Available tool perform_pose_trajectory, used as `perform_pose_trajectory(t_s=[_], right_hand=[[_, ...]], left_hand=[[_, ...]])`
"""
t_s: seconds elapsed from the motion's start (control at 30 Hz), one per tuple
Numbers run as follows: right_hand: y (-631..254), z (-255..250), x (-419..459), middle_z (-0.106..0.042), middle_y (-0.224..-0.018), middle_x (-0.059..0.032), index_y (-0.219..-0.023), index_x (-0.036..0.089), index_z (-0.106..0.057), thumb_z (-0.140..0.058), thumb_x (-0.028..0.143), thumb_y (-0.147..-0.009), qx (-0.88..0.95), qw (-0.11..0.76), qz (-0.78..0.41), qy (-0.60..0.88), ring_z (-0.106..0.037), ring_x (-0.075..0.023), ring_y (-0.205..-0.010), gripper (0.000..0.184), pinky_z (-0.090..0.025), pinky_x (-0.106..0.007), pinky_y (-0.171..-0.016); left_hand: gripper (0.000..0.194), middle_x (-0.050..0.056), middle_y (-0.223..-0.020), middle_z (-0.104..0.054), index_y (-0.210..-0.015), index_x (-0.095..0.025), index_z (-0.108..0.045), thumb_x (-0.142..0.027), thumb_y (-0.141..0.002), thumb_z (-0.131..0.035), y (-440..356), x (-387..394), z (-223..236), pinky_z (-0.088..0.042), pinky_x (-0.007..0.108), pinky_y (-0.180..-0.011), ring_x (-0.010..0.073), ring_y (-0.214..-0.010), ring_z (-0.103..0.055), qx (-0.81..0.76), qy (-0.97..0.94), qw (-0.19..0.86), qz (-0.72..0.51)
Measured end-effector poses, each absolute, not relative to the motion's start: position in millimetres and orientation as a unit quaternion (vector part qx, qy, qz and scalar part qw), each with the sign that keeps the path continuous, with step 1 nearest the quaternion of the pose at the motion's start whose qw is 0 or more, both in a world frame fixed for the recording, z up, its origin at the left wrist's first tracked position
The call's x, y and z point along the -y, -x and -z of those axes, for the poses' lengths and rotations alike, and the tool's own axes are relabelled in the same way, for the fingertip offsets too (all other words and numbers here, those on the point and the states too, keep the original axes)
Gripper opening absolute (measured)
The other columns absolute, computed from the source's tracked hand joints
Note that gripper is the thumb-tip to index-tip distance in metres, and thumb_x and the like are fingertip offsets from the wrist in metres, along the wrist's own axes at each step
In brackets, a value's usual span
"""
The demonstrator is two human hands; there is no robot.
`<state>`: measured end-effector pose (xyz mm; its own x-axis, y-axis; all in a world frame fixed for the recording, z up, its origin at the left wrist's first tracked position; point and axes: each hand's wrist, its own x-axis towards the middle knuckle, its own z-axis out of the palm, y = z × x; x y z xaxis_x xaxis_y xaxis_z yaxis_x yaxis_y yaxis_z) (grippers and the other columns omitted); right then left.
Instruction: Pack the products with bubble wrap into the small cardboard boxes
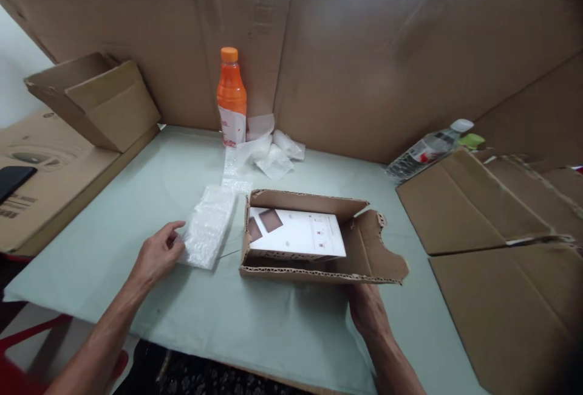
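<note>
My left hand [158,255] is at the left edge of a flat piece of bubble wrap [207,225]. Its thumb and forefinger are apart, and I cannot tell whether they touch the wrap. My right hand [368,310] holds an open cardboard box [314,274] from the near right side, its fingers hidden under the box. Inside lies a white printed carton [303,234] with brown squares on its left end. The cardboard box's right flap [376,246] stands folded outward.
An orange bottle [231,100] stands at the back beside crumpled bubble wrap [273,155]. A clear bottle [426,149] leans at the right, behind flattened cardboard [473,200]. More cardboard boxes [109,106] and a dark phone-like object [16,181] are at the left. A tall cardboard wall [364,61] closes off the back.
</note>
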<state>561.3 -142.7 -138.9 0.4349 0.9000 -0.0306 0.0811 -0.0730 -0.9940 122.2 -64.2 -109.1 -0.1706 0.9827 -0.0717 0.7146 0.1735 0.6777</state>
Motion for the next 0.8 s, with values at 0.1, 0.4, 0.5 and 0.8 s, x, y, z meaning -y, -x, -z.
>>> perform_pose_trajectory(t_s=[0.1,0.4,0.5,0.8], right_hand=[[-548.9,133.8,129.0,-0.066,-0.137,-0.0093,-0.132,0.025,-0.066,-0.069,0.062,-0.082,0.399,0.544,-0.403,0.618,-0.051,-0.0325,-0.139,0.062,-0.047,-0.049,-0.112],[-536.5,134.6,180.9,-0.068,-0.131,-0.0124,-0.124,0.027,-0.067,-0.076,0.057,-0.078,0.344,0.573,-0.427,0.610,-0.067,-0.0318,-0.112,0.055,-0.060,-0.045,-0.084],[-534.4,132.4,186.5,-0.067,-0.131,-0.0135,-0.129,0.026,-0.063,-0.083,0.054,-0.071,0.403,0.511,-0.392,0.650,-0.070,-0.0289,-0.099,0.067,-0.059,-0.045,-0.084],[-510.6,110.8,128.3,-0.077,-0.091,-0.0121,-0.090,0.018,-0.071,-0.079,0.057,-0.069,0.534,0.392,-0.347,0.664,-0.070,-0.0311,-0.084,0.044,-0.059,-0.040,-0.071]], left_hand=[[0.064,0.004,-0.090,-0.069,-0.128,-0.018,-0.064,-0.054,-0.075,-0.053,-110.8,86.3,104.5,-0.052,0.031,-0.067,0.0203,-0.074,-0.063,-0.723,-0.601,0.239,-0.240],[0.040,0.012,-0.135,-0.064,-0.121,-0.024,-0.068,-0.029,-0.082,-0.060,-159.2,108.6,125.7,-0.046,0.050,-0.107,0.0336,-0.129,-0.055,-0.535,-0.803,0.113,-0.239],[0.029,0.010,-0.111,-0.072,-0.102,-0.023,-0.072,-0.023,-0.081,-0.051,-159.7,104.0,134.2,-0.049,0.048,-0.099,0.0311,-0.111,-0.063,-0.571,-0.761,0.137,-0.274],[0.042,0.008,-0.120,-0.070,-0.109,-0.019,-0.065,-0.050,-0.082,-0.063,-180.8,105.7,94.5,-0.053,0.029,-0.082,0.0226,-0.101,-0.065,-0.658,-0.399,0.360,-0.527]])
